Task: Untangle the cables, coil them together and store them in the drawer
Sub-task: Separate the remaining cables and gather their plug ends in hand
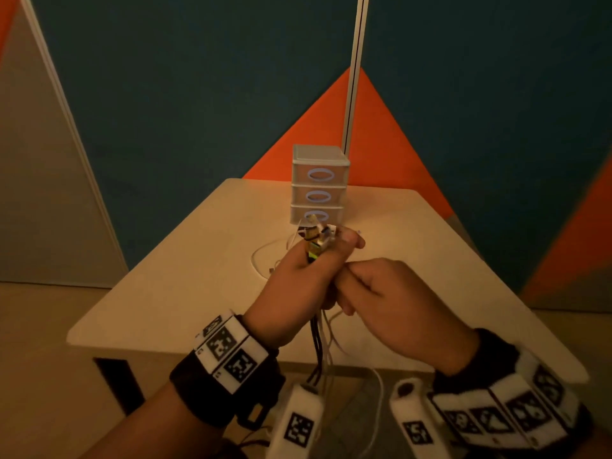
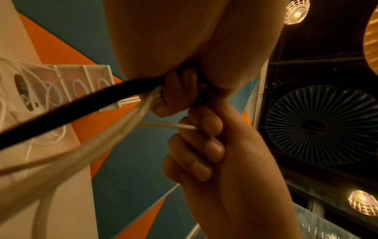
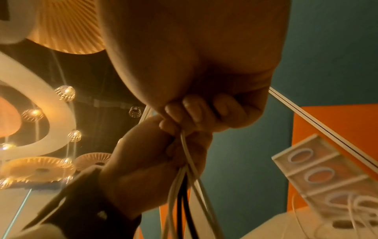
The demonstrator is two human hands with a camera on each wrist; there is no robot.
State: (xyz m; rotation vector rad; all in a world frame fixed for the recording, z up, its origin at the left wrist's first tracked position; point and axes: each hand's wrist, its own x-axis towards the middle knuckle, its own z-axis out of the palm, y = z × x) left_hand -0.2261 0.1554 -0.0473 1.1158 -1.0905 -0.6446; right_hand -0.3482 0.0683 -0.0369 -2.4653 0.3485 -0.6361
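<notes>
Fingers of both hands curled round cables (image 1: 319, 339); no readable writing.

Looked like an office/lounge: teal & orange wall panels (image 1: 198, 77), decorative ceiling lamps (image 2: 297, 12), pale table (image 1: 198, 260).

The head camera looks forward and down over the table (image 1: 172, 260) toward the drawer unit (image 1: 319, 183). Both wrist cameras look upward from close beneath the hands, each catching that drawer unit (image 2: 81, 84) (image 3: 319, 174) sideways.
</notes>
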